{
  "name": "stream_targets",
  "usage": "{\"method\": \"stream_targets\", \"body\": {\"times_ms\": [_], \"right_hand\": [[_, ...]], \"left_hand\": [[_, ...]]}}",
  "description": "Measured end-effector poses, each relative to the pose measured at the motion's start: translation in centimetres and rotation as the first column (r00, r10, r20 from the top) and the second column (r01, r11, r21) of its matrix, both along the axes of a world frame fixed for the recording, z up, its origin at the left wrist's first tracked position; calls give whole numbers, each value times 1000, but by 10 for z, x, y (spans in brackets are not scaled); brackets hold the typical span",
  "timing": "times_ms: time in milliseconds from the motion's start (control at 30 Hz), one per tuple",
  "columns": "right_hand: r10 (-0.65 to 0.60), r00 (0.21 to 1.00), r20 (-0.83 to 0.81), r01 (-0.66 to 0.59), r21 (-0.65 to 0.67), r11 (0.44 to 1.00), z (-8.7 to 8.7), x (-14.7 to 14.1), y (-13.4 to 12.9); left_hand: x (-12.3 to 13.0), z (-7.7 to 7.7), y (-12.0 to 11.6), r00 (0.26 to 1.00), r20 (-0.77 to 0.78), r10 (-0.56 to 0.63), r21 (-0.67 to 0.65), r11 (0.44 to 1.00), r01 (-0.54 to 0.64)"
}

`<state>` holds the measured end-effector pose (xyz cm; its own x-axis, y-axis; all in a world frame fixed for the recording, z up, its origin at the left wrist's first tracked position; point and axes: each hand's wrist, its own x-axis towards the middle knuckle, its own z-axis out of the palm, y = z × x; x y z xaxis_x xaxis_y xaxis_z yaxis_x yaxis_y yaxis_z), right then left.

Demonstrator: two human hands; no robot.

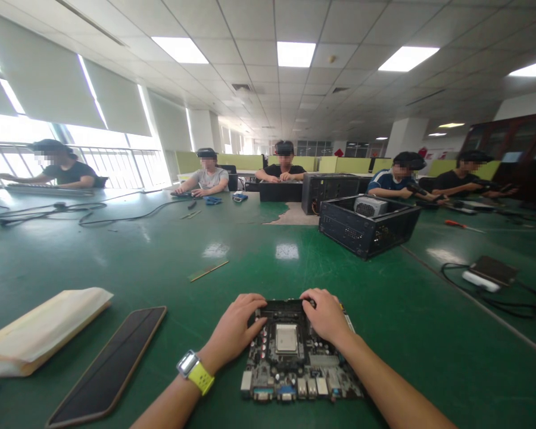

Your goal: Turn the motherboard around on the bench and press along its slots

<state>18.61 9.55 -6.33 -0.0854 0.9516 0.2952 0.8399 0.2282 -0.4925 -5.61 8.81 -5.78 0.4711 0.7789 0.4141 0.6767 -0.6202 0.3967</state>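
Glossy green covers the wide table [161,262], scuffed in the middle and catching the ceiling lights, with a ragged beige patch [292,215] farther off. Close to the person wearing the camera lies the board [295,372], flat and roughly rectangular, dark and crowded with small parts. A smooth, square, silvery chip [286,339] sits toward its far side, and boxy metal ports [312,388], some with blue inserts, line the near edge.

The left hand [240,322] rests at the far left corner, its thumb spread away from the fingers. The right hand [324,316] bends over the far edge toward the right, thumb close to the fingers; whether it pinches the board, I can't tell. Both hands hide parts of that far side. A lime strap holds the watch [195,370] on the left wrist.

Off to the left are a flat, dark phone [109,366] and a creased, cream paper packet [49,328]. Beyond the board lies a thin yellowish stick [209,271]. Farther right, an open black metal case [348,235] holds a grey power supply [370,206] and partly blocks the tower [328,189] behind.
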Motion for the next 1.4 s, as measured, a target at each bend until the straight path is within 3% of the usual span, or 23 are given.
{"method": "stream_targets", "body": {"times_ms": [967, 1400], "right_hand": [[-1, 996, 86, 3, -20, 1000, 3, 0, -1], [-5, 1000, 10, 5, -20, 1000, 1, -1, 0]], "left_hand": [[1, 1, -4, 998, 53, -29, -30, 999, 31], [-1, -1, -3, 1000, -16, 10, -37, 999, -10]]}}
